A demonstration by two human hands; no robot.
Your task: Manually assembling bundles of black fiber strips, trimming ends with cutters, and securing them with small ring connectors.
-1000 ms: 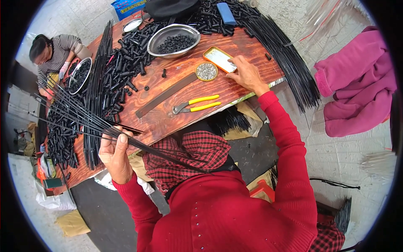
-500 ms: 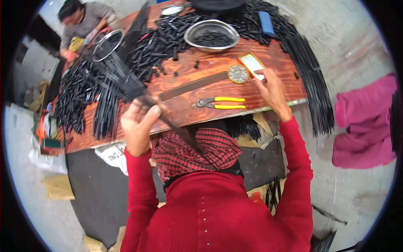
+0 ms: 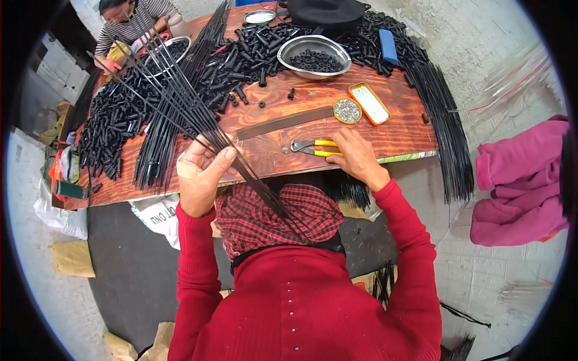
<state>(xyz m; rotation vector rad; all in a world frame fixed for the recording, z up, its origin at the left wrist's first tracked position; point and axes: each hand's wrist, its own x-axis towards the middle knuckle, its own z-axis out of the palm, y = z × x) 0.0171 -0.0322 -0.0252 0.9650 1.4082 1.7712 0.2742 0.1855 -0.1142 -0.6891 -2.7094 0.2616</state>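
Observation:
My left hand (image 3: 201,174) grips a bundle of thin black rods (image 3: 174,96) that fans out up and left over the wooden table (image 3: 397,135); the rods' near ends reach down past my chin. My right hand (image 3: 355,156) lies on the table's front edge, fingers on the yellow-handled pliers (image 3: 310,146). Whether it has closed around them I cannot tell. Just beyond the pliers lie a long dark metal strip (image 3: 283,122), a round tin of small silver parts (image 3: 347,111) and an orange rectangular tin (image 3: 369,103).
Heaps of short black tubes (image 3: 114,120) and long black rods (image 3: 448,138) cover the table. A steel bowl of black rings (image 3: 313,57) stands at the back. Another person (image 3: 129,18) works at the far left corner. Pink cloth (image 3: 521,180) lies at the right.
My left hand has lifted the rod bundle more upright, fanning toward the far left. My right hand came off the orange tin and dropped onto the pliers.

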